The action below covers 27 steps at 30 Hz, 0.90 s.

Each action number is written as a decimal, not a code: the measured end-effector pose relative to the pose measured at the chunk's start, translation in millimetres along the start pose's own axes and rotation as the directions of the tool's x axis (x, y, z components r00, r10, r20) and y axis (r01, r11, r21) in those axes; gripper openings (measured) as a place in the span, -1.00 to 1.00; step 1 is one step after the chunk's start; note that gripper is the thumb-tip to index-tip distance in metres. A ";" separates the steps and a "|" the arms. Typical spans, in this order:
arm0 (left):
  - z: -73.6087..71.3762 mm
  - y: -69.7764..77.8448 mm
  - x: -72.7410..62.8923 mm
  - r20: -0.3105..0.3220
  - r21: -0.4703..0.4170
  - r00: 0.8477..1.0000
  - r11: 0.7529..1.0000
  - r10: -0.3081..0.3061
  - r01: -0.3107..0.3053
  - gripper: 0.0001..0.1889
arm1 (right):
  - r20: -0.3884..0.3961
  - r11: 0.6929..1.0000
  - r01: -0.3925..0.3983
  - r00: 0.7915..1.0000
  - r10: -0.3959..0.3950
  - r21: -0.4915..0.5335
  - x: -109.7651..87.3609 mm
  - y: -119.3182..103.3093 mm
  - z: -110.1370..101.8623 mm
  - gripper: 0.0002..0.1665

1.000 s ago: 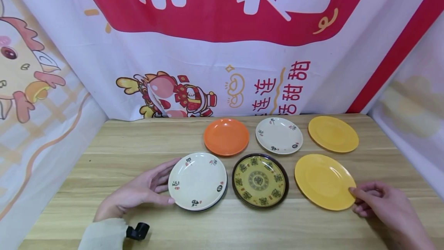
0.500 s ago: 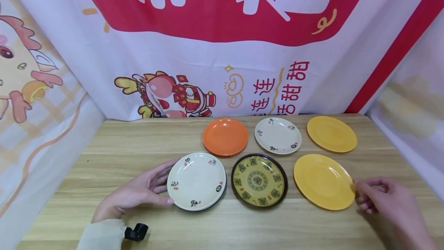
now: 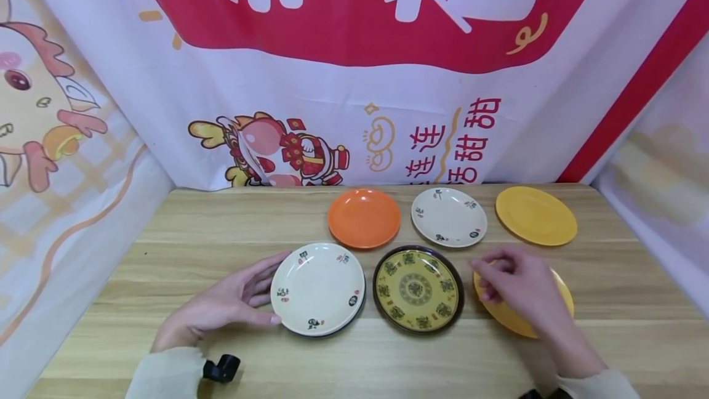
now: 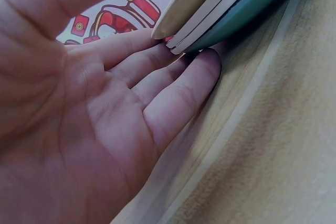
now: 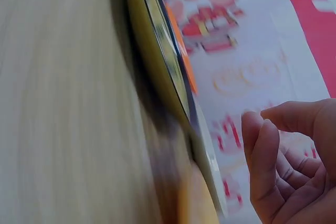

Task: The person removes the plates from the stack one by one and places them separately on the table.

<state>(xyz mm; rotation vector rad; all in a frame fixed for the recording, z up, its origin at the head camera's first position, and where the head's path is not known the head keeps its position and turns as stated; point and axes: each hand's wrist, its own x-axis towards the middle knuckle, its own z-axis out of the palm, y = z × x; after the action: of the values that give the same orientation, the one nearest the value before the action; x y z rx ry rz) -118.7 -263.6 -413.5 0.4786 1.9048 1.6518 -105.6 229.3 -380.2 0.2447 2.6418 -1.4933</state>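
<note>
On the table's left half, a white plate [image 3: 318,289] with small printed motifs tops a stack. My left hand [image 3: 235,300] lies along its left side, thumb at the near edge. In the left wrist view, extended fingers [image 4: 176,95] touch the rims of the stacked plates, a green plate [image 4: 244,22] lowest. My right hand [image 3: 512,276] is above the front yellow plate [image 3: 559,295], covering part of it. Its fingers [image 5: 265,153] are loosely curled, thumb and index tips close together, holding nothing. Left of it lies a dark-rimmed olive plate [image 3: 418,288] with a printed pattern.
Along the back lie an orange plate [image 3: 364,218], another white printed plate [image 3: 449,217] and a second yellow plate [image 3: 536,215]. A printed cloth [image 3: 354,91] hangs behind the wooden table [image 3: 210,220]. A black fitting [image 3: 223,368] sits at my left sleeve.
My right hand has left the front yellow plate's right edge and moved leftward over that plate, near the olive plate. The left hand stays at the stack. The plates keep their places.
</note>
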 end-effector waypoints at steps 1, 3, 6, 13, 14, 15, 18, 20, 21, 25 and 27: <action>0.0 0.0 -0.6 0.000 -0.003 1.000 1.000 0.002 -0.002 0.11 | 0.016 1.000 0.016 1.000 -0.016 0.000 1.0 -5.3 9.2 -0.57; 0.3 0.1 -1.7 0.000 -0.008 1.000 1.000 0.002 -0.002 0.11 | 0.052 0.999 0.043 0.998 -0.044 0.020 1.8 -15.4 27.2 -0.63; 0.7 -0.3 -2.3 0.004 -0.010 1.000 1.000 0.005 -0.005 0.11 | 0.100 0.995 0.078 0.991 -0.084 0.063 1.7 -28.1 53.1 -0.71; 0.4 -1.5 -0.3 -0.004 -0.008 1.000 1.000 -0.002 0.002 0.12 | 0.175 0.987 0.102 0.977 -0.123 0.122 1.8 -50.1 104.6 -0.77; 0.5 -1.3 0.2 -0.004 -0.007 1.000 1.000 -0.003 0.003 0.12 | 0.181 0.987 0.101 0.976 -0.123 0.127 2.0 -52.2 110.5 -0.77; 0.6 -1.1 0.5 -0.005 -0.006 1.000 1.000 -0.006 0.006 0.12 | 0.187 0.986 0.101 0.974 -0.125 0.133 1.9 -53.8 115.7 -0.75; 0.9 -0.8 0.4 -0.010 -0.005 1.000 1.000 -0.018 0.018 0.12 | 0.209 0.984 0.102 0.969 -0.132 0.149 2.0 -58.6 128.1 -0.69; 0.9 -0.7 0.6 -0.008 -0.004 1.000 1.000 -0.019 0.019 0.12 | 0.216 0.982 0.102 0.967 -0.135 0.157 1.5 -61.3 133.5 -0.65; 0.8 -0.6 0.6 -0.009 -0.004 1.000 1.000 -0.021 0.021 0.11 | 0.222 0.982 0.102 0.965 -0.137 0.159 1.2 -62.6 135.4 -0.63; 0.5 0.0 0.3 -0.009 -0.006 1.000 1.000 -0.023 0.023 0.12 | 0.237 0.984 0.098 0.963 -0.132 0.151 0.1 -66.4 140.4 -0.61; 0.2 0.3 -0.2 -0.009 -0.008 1.000 1.000 -0.026 0.026 0.12 | 0.244 0.985 0.098 0.961 -0.131 0.144 -0.2 -67.4 142.1 -0.61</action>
<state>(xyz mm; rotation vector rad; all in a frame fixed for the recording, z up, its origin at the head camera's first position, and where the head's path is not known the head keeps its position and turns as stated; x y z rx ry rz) -118.4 -263.6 -413.2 0.4412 1.9023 1.6472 -117.2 73.3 -396.6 -0.0878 2.3972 -1.6137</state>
